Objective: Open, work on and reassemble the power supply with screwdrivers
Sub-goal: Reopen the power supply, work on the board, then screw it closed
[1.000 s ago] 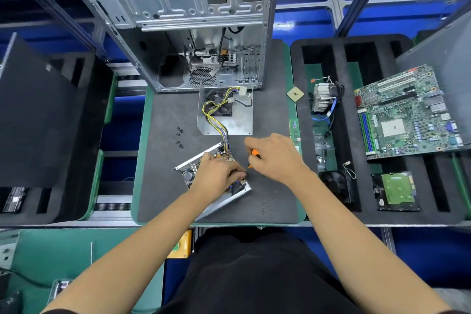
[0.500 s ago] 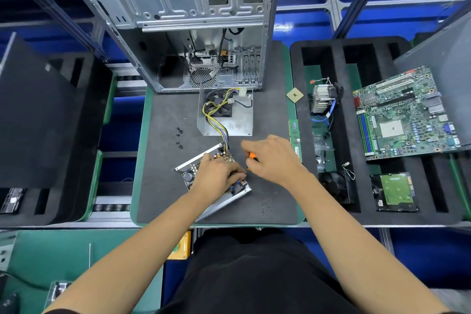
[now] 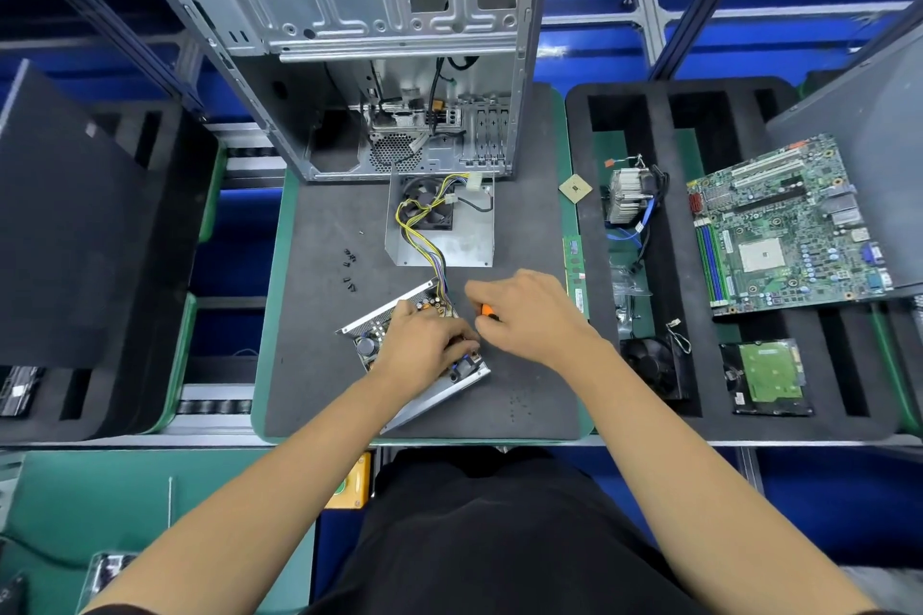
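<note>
Room: bare mat (image 3: 319, 365) left of the supply (image 3: 424, 355); screws (image 3: 349, 265) near.
Left hand (image 3: 424, 345): fingers curled on the supply's board.
Right hand (image 3: 529, 315): grips screwdriver (image 3: 488, 311).

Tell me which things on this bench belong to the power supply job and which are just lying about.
In the job:
- open power supply, under the left hand
- its cover with the fan, joined by wires
- orange-handled screwdriver, in the right hand
- loose black screws

Lying about:
- computer case
- motherboard
- heatsink
- processor chip
- hard drive
- memory stick
</note>
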The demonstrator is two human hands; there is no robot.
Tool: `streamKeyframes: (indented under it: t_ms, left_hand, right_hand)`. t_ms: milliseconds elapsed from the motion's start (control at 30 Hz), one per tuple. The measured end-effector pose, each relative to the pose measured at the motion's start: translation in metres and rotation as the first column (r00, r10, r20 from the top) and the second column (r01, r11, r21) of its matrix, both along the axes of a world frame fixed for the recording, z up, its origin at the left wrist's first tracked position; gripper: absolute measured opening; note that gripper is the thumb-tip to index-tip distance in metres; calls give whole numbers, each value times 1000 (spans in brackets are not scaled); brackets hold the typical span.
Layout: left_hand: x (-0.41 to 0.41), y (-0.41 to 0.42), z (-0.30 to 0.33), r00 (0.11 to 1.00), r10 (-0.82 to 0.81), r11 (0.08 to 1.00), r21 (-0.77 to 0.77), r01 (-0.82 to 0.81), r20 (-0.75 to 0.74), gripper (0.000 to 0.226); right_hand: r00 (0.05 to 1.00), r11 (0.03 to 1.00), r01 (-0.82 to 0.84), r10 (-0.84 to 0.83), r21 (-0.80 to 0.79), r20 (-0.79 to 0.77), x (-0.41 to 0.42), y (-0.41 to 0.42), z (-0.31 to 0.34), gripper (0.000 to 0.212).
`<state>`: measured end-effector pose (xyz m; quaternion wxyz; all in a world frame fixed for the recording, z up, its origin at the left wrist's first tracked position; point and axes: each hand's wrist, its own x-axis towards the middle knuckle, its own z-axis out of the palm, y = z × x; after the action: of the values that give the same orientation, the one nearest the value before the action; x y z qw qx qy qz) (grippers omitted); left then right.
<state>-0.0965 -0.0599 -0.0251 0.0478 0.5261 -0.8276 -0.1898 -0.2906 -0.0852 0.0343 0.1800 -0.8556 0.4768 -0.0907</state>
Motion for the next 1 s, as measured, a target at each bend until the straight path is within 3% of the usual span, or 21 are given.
streamKeyframes:
  t_ms: [300, 433, 567, 633, 733, 833, 933, 1000]
  left_hand:
    - [-4, 4, 1, 1000, 1, 997, -75, -3, -22, 23]
    - [0, 5, 2, 999, -22, 995, -100, 20, -27, 30]
    - [3, 6, 2, 999, -42, 997, -69, 41, -10, 25]
    - [4, 8, 2, 997, -31, 999, -26, 30, -64, 25]
    - [6, 8, -2, 983, 54, 998, 27, -50, -174, 26]
    - [1, 8, 1, 950, 106, 994, 31, -101, -293, 16]
    - [1, 9, 1, 937, 85, 996, 29, -80, -339, 16]
    - [4, 8, 4, 920, 127, 988, 134, -83, -372, 7]
  right_hand:
    - [991, 989, 10, 11, 151, -136, 8, -3, 17, 19]
    - [956, 986, -155, 164, 57, -242, 12, -3, 28, 36]
    - [851, 918, -386, 392, 89, -350, 18, -9, 39, 46]
    - [820, 899, -434, 419, 54, -390, 20, -10, 44, 41]
    - [813, 923, -379, 366, 65, -453, 23, -10, 47, 24]
    - [789, 930, -362, 345, 68, -509, 25, -6, 45, 32]
    - [749, 879, -476, 417, 20, -515, 21, -4, 47, 41]
    - [674, 812, -583, 509, 37, -536, 20, -9, 52, 34]
